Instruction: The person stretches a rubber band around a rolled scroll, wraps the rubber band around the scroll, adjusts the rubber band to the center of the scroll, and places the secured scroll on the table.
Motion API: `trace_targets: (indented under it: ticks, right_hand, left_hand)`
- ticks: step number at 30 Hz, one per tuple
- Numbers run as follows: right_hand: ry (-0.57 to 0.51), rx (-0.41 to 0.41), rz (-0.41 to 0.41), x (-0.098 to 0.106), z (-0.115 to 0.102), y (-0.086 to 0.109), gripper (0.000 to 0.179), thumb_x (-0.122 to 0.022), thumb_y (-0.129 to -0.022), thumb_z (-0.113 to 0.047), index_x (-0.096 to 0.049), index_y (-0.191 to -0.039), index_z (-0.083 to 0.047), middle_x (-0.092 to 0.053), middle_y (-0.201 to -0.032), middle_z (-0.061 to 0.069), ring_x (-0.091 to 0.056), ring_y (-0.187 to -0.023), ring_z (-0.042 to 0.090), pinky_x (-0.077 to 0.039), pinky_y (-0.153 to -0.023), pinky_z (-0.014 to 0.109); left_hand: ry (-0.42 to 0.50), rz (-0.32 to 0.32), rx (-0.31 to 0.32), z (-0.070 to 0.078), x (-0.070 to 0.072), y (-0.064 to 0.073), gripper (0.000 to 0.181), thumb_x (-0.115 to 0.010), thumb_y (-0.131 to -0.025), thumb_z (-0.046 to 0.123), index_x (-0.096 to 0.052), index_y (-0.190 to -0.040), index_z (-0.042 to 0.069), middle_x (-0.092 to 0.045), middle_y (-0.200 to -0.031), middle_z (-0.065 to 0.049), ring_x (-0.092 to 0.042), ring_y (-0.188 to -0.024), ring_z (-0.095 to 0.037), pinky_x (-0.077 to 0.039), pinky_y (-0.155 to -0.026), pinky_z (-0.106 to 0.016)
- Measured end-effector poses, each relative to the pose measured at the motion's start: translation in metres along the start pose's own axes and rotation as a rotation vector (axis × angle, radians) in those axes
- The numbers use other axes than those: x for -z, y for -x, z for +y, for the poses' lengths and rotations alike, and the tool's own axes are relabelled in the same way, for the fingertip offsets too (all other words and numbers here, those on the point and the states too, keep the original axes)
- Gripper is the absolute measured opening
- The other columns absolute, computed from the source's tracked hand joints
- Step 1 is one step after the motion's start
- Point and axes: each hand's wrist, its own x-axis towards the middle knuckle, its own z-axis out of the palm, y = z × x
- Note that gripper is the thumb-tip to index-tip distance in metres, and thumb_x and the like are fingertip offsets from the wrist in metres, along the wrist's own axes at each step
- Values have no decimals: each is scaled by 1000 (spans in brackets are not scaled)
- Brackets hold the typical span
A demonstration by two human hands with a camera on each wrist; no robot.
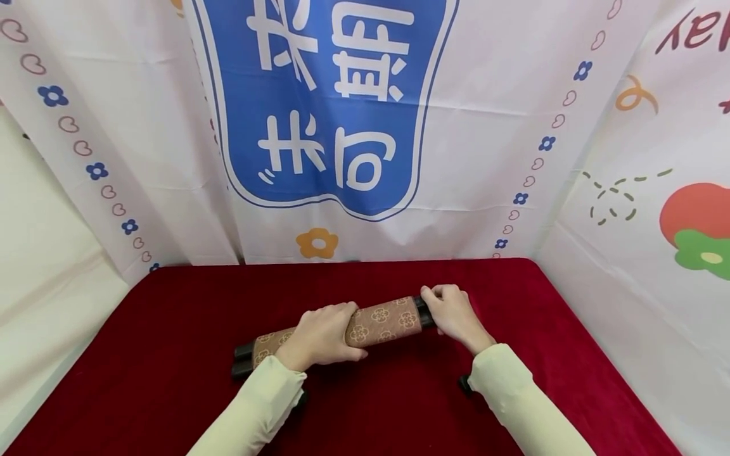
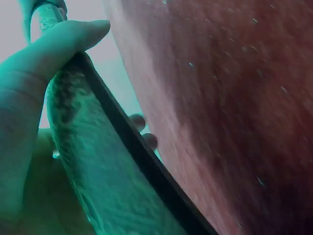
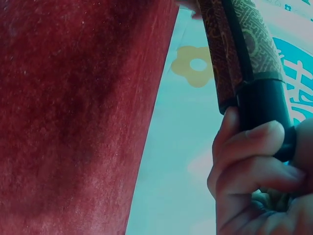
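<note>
A long brown case-like object (image 1: 383, 320) with a tan flower pattern is held at a slight tilt, its right end higher. Two black rounded ends (image 1: 243, 360) stick out side by side at its left. Across its middle lies my left hand (image 1: 325, 334), gripping it from above with the thumb on the near side. My right hand (image 1: 453, 313) pinches the black ends at the right; the right wrist view shows its curled fingers (image 3: 254, 171) round a black end piece (image 3: 264, 105). In the left wrist view a dark strip (image 2: 142, 156) runs along the object's edge.
Dark red cloth (image 1: 388, 405) covers the table. Behind it hangs a white printed curtain (image 1: 456, 209) with a blue panel of white characters (image 1: 325, 114). Another printed curtain (image 1: 627, 272) closes the right side. Small black devices (image 1: 465, 384) sit under both sleeve cuffs.
</note>
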Motion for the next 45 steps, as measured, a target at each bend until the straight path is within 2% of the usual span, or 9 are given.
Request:
trace_targets:
  ticks: [3,6,10,14,18,24,32,39,45]
  right_hand:
    - [-12,-9,-3,-3,-2,-1,43,-49,-109,-39,-70,-85,-9,-51,-50,3,-54,-42,18,-47,-49,31]
    - [-18,-7,0,-5,-2,-1,44,-49,-109,-40,-71,-86,-9,-52,-51,3,-55,-42,19,-47,-50,31]
    - [-11,-5,5,-3,1,1,43,-49,-109,-39,-73,-89,-8,-53,-54,4,-57,-43,19,-48,-52,32]
    - [-6,-5,8,-2,4,2,44,-49,-109,-38,-72,-87,-8,-52,-52,4,-56,-42,19,-47,-51,32]
    - [-6,2,4,-3,4,2,46,-48,-110,-38,-71,-84,-7,-51,-49,3,-55,-42,19,-46,-51,32]
    - [-14,-11,9,-4,5,2,45,-47,-110,-39,-71,-87,-8,-51,-52,3,-54,-43,19,-47,-51,32]
    - [-14,-11,-4,-5,8,2,45,-48,-109,-40,-73,-88,-9,-52,-52,3,-57,-44,21,-48,-54,32]
    - [-6,-20,6,-3,10,3,44,-48,-109,-40,-73,-92,-8,-53,-55,4,-58,-44,21,-49,-54,32]
    - [-5,-6,2,-6,13,6,45,-51,-110,-41,-73,-92,-7,-63,-68,9,-64,-47,20,-52,-58,32]
  left_hand:
    - [24,37,-23,4,1,-2,90,-87,-74,64,-59,-142,13,-70,-134,-7,-69,-118,-27,-59,-85,-54]
    - [53,56,-38,6,-2,-5,87,-84,-76,65,-59,-143,15,-71,-131,-2,-70,-111,-22,-59,-81,-51]
    - [57,40,-52,-7,-6,2,69,-83,-78,60,-63,-131,21,-73,-115,5,-68,-95,-13,-56,-70,-43]
    - [26,35,-33,-24,-7,16,67,-85,-77,55,-63,-132,21,-73,-116,5,-70,-97,-14,-56,-70,-42]
    - [7,32,-12,-29,-6,22,72,-85,-77,55,-63,-135,19,-73,-120,2,-71,-102,-18,-58,-74,-45]
    - [84,44,-37,-19,-6,15,91,-80,-80,68,-56,-149,15,-67,-141,-4,-68,-124,-26,-59,-89,-54]
    - [111,35,-14,-34,-5,25,69,-86,-77,55,-66,-132,17,-73,-119,4,-68,-100,-13,-58,-79,-42]
    - [111,31,-53,-47,-4,35,72,-89,-78,48,-63,-136,11,-70,-122,-2,-68,-108,-19,-57,-89,-45]
    - [102,44,-42,-49,-1,43,71,-91,-78,46,-64,-136,14,-68,-126,1,-68,-108,-17,-58,-85,-43]
